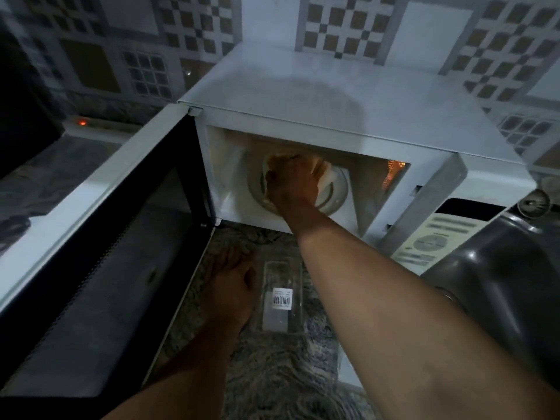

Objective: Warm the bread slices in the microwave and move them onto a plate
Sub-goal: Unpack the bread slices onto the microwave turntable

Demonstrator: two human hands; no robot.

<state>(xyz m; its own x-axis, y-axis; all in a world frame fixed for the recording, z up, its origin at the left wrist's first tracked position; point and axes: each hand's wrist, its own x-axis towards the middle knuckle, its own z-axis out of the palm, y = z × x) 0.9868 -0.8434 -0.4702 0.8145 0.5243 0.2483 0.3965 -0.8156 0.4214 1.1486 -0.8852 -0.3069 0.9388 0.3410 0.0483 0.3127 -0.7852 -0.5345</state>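
Observation:
A white microwave (333,95) stands on the counter with its door (100,244) swung wide to the left and its inside lit. My right hand (291,183) reaches into the cavity and is closed on the bread slices (281,160), over the round turntable (336,192). The hand hides most of the bread. My left hand (233,277) rests flat on the counter in front of the microwave, beside the door's lower edge, holding nothing. No plate shows apart from the turntable.
A clear plastic wrapper with a barcode label (281,297) lies on the dark mottled counter (272,374) between my arms. A steel sink (497,283) sits at the right. The microwave's control panel (433,241) faces front right. Tiled wall behind.

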